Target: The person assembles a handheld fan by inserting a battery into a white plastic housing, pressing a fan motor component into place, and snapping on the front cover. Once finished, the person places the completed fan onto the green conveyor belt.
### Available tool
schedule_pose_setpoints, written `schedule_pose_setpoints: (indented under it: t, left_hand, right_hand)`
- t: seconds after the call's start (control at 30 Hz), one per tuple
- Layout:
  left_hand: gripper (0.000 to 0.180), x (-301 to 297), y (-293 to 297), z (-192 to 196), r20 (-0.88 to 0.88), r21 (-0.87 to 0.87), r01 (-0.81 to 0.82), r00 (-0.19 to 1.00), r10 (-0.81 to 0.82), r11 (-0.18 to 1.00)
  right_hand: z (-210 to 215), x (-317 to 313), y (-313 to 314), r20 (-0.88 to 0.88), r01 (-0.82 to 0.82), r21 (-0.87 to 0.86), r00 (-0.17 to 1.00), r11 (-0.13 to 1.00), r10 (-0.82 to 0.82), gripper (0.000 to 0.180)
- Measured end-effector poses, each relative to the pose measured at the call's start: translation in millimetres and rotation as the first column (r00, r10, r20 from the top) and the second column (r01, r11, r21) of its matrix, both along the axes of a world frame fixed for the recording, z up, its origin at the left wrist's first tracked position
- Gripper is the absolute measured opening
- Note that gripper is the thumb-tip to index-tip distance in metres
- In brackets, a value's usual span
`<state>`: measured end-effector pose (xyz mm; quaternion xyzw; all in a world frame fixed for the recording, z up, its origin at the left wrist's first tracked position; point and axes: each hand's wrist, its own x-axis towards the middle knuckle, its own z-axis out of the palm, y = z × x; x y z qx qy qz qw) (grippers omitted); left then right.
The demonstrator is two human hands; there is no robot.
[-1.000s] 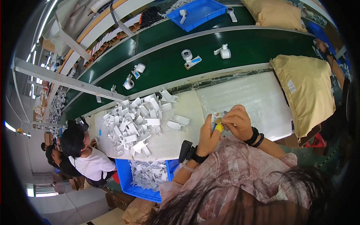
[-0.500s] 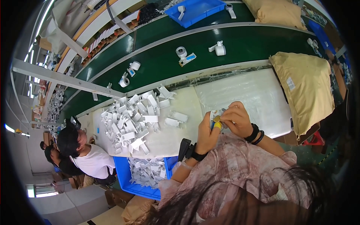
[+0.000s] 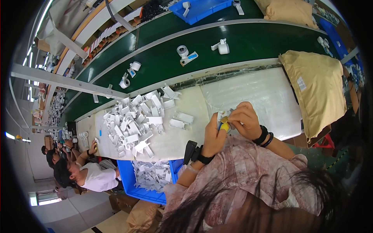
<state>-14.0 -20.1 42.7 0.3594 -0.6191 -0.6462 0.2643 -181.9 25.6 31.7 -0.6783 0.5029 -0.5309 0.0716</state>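
Both my hands meet over the near side of the table, in front of my body. My left hand [image 3: 213, 140] is closed round a small white plastic part [image 3: 222, 115], with something yellow at its thumb tip. From the right, my right hand [image 3: 248, 123] pinches at the same part, where a small brownish-gold piece [image 3: 224, 120] shows between the fingers. Fingers hide most of the part. To the left lies a heap of white plastic housings [image 3: 134, 122], and a couple of loose housings [image 3: 182, 119] sit between the heap and my left hand.
A blue bin [image 3: 128, 186] of white parts stands below the table edge. Beyond the table, a green conveyor [image 3: 155, 62] carries several white devices [image 3: 222, 47] and a blue tray [image 3: 202, 15]. At right lies a brown paper sack [image 3: 312, 89]. A co-worker [image 3: 95, 176] sits at left.
My hands stay together on the small part, with only slight finger movement. The co-worker at left has leaned back, and a hand now shows on the table edge.
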Motion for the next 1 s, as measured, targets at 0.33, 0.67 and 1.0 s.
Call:
schedule_pose_setpoints:
  t: [0.33, 0.67, 1.0]
  left_hand:
    - [0.037, -2.1, 1.5, -9.8, -0.123, -0.108, -0.027, 0.992, 0.014, 0.994]
    - [0.031, -2.1, 2.2, -12.8, -0.047, 0.001, -0.065, 0.997, 0.065, 0.998]
    - [0.030, -1.8, -0.1, -21.2, -0.003, -0.053, -0.076, 0.997, 0.076, 0.996]
  right_hand:
    - [7.2, -1.7, -5.3, -0.007, -0.017, 0.047, 1.000, 0.999, 0.017, 0.019]
    - [11.9, 0.7, -6.9, -0.053, 0.004, 0.062, 0.999, 0.998, -0.001, 0.020]
    - [2.5, -0.6, -9.2, -0.064, -0.039, 0.073, 0.997, 0.997, 0.043, 0.021]
